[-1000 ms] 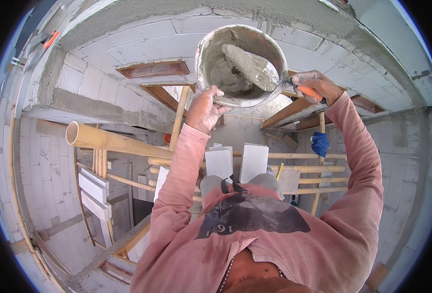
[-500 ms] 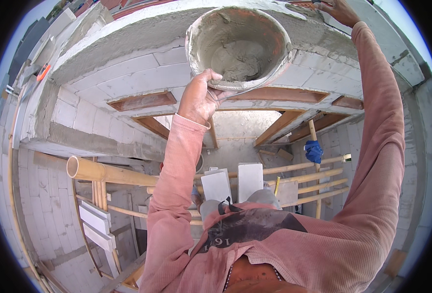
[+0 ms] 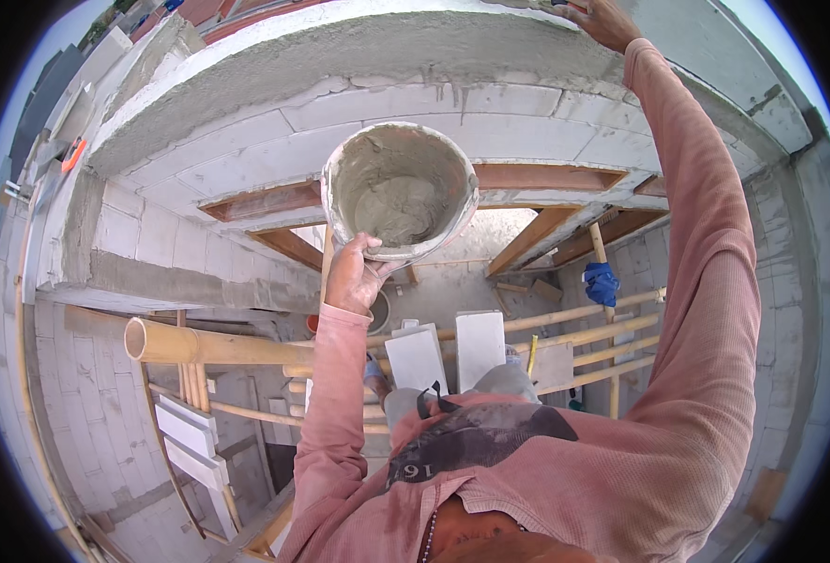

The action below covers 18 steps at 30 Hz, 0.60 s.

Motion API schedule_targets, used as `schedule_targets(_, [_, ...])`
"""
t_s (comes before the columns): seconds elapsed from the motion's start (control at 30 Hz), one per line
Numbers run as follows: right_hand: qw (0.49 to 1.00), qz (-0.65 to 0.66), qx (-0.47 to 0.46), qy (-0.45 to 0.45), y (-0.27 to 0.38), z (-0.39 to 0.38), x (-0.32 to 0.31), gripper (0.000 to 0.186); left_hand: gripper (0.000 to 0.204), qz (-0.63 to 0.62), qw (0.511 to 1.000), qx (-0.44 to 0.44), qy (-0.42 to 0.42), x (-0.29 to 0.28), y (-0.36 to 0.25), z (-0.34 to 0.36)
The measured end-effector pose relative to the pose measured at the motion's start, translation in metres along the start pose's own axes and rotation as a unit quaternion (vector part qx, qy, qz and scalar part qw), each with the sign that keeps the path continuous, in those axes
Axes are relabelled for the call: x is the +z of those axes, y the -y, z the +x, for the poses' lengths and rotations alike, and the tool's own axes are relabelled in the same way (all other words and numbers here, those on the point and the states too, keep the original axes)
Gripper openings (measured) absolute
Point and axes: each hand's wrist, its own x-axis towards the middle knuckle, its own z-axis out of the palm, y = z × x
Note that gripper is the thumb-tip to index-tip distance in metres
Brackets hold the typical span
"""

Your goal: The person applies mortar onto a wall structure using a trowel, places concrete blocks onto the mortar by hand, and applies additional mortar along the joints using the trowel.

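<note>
My left hand (image 3: 354, 279) grips the near rim of a round bucket (image 3: 351, 171), thumb over the edge and fingers beneath. Grey wet mortar (image 3: 402, 208) lies in the bucket and coats its inner wall. The bucket hangs in front of the block wall (image 3: 415, 105), below its top. My right hand (image 3: 604, 22) reaches to the wall top at the upper edge of the picture. Its fingers are closed around the handle of what looks like a trowel, mostly cut off by the frame. Fresh grey mortar (image 3: 274, 80) covers a band along the wall's upper face.
Below me runs a scaffold of bamboo poles (image 3: 218, 342), with two white blocks (image 3: 479, 347) by my legs. A blue cloth (image 3: 601, 284) hangs on an upright pole. Wooden frames (image 3: 537, 239) sit in the wall openings. An orange-handled tool (image 3: 74, 155) rests on the left ledge.
My left hand has lowered the bucket toward me and a little left, away from the wall top. My right hand has shifted left along the wall top.
</note>
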Motion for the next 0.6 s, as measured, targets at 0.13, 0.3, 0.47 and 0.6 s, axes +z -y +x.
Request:
schedule_targets(0.13, [0.987, 0.104, -0.092, -0.077, -0.049, 0.013, 0.031, 0.047, 0.022, 0.02, 1.0, 0.012, -0.005, 0.006, 0.005, 0.011])
schedule_targets(0.3, [0.969, 0.187, -0.057, -0.15, 0.019, -0.066, 0.011, 0.052, 0.031, 0.121, 0.987, 0.109, -0.014, 0.019, -0.011, -0.005])
schedule_targets(0.47, [0.957, 0.209, -0.199, -0.026, 0.109, -0.141, 0.016, 0.046, 0.051, 0.203, 0.963, 0.171, -0.048, 0.013, -0.016, -0.008])
schedule_targets(0.6, [0.985, -0.059, -0.142, 0.081, 0.181, -0.17, 0.047, 0.016, 0.058, 0.39, 0.866, 0.307, -0.059, 0.011, -0.017, -0.01])
